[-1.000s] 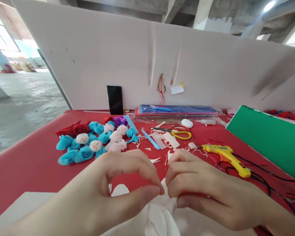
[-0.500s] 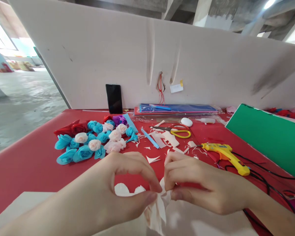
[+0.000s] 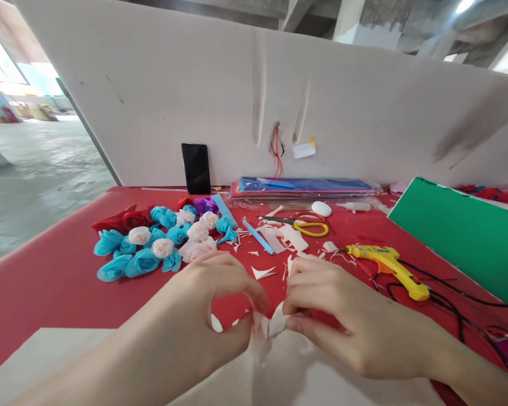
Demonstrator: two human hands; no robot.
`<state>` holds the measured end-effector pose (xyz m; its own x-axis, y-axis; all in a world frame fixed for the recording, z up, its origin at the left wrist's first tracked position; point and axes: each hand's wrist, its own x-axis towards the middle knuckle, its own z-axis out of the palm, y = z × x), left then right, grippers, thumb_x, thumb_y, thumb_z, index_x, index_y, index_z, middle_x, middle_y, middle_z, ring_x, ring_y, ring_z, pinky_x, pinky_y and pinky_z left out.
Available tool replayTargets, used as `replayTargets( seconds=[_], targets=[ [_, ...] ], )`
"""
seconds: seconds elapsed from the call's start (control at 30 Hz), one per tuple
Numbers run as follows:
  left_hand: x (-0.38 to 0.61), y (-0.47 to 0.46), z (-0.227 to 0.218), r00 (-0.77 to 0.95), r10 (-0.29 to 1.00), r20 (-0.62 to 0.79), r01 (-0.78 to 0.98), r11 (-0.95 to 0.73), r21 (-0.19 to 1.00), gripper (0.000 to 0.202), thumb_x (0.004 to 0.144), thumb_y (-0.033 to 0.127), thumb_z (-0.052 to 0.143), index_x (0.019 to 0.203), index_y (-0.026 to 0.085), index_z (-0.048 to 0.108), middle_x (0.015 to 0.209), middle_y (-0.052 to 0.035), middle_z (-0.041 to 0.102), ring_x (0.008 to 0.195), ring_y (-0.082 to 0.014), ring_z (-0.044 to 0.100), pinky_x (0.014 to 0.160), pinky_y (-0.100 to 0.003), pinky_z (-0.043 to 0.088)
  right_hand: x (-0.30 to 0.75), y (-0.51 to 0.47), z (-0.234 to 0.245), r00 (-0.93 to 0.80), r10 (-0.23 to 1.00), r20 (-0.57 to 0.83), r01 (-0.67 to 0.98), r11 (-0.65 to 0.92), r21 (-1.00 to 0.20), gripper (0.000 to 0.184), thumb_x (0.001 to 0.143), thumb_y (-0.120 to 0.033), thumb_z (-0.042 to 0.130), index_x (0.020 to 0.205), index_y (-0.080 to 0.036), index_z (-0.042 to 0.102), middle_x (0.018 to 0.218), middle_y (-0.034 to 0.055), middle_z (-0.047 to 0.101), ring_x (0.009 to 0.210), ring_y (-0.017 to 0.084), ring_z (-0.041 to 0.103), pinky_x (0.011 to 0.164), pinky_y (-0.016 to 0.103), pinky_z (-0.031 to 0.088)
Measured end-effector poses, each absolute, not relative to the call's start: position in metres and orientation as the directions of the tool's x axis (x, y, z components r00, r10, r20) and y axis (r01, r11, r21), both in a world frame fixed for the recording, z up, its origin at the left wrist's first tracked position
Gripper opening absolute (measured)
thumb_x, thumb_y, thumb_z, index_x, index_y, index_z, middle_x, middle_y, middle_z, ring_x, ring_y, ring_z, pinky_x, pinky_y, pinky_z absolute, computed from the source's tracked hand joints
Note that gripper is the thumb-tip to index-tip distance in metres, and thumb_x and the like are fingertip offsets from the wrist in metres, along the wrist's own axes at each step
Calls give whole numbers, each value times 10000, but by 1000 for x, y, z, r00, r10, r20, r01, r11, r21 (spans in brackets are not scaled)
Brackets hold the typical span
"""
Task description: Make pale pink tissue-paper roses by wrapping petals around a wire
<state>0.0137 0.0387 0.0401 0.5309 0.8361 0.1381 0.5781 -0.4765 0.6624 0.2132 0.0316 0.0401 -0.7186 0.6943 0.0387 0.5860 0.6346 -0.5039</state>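
My left hand (image 3: 220,304) and my right hand (image 3: 342,316) meet low in the middle of the view, both pinched on a strip of pale pink crepe paper (image 3: 271,330). The paper is gathered between thumbs and forefingers and hangs down over a pale board (image 3: 88,361) near me. Small rounded petal shapes of the same paper show under my left fingers. A cluster of finished paper roses (image 3: 161,239) in blue, pink, red and purple lies on the red table (image 3: 46,282) to the left, beyond my left hand.
A yellow glue gun (image 3: 389,268) with black cords lies to the right. Scissors with yellow handles (image 3: 305,225), paper scraps, a blue strip (image 3: 258,237) and stacked paper packs (image 3: 305,189) lie further back. A black phone (image 3: 196,168) leans on the partition. A green sheet (image 3: 465,237) sits at right.
My hands have drawn closer and tightened on the pink paper, bunching it up; the hanging petals have been pulled up between the fingers. The camera shifted slightly.
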Motion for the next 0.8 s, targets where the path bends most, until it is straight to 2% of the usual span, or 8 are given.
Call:
replayTargets(
  seconds=[0.13,0.3,0.5,0.67,0.8],
  targets=[
    [9,41,31,542,830,131,567,-476,672,234,668,123,510,651,254,702,685,37,722,672,-161,641,627,-210,485,213,32,39,-717,696,38,592,637,-494,142,871,-93,574,768,-109,670,772,50,634,762,151,525,750,280,410],
    [0,43,29,580,813,45,504,-402,765,207,677,135,571,646,255,736,697,35,742,719,-164,658,690,-213,492,215,37,37,-756,654,13,543,639,-544,175,913,-146,547,815,-109,688,788,65,661,794,169,529,763,301,411],
    [-1,47,34,572,817,-71,485,-268,832,280,637,62,582,671,293,736,766,90,738,723,-139,672,685,-182,486,222,52,29,-863,499,81,323,668,-671,234,959,-209,483,790,-136,628,774,49,637,791,165,469,783,308,398],
    [-4,45,29,628,764,-149,405,-157,901,232,736,84,601,732,291,707,832,97,752,805,-153,687,758,-207,500,224,59,24,-905,422,55,236,607,-759,244,994,-244,423,811,-160,559,798,30,567,813,155,437,802,287,394],
    [-4,42,30,646,748,-151,325,-91,941,208,797,118,600,805,301,698,870,111,745,865,-133,691,755,-159,503,225,59,24,-914,400,69,203,598,-776,306,1019,-328,360,820,-171,531,842,38,539,854,160,440,841,302,390]
  ],
)
